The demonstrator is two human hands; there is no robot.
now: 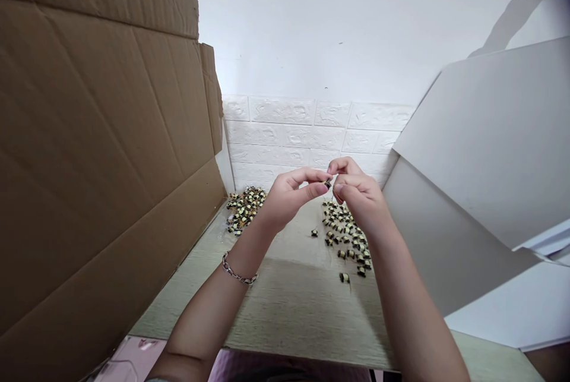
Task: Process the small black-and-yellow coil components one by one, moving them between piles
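Between thumb and fingertips, my left hand (287,198) pinches a small black-and-yellow wire coil (328,183) above the table. My right hand (363,195) is right beside it, its fingers curled and pressed together close to the coil. Whatever those fingers grip is too small to make out. Below my right hand, many similar coils (346,239) lie spread out, some with thin wire ends. A second, denser heap of coils (246,210) sits behind my left wrist. One coil (314,233) lies alone between the two groups, and another (344,278) is nearer the front.
A tall cardboard sheet (102,132) walls off the left side of the pale wooden table (285,311). White panels (485,144) stand along the right. At the back is a white brick-patterned wall (285,111).
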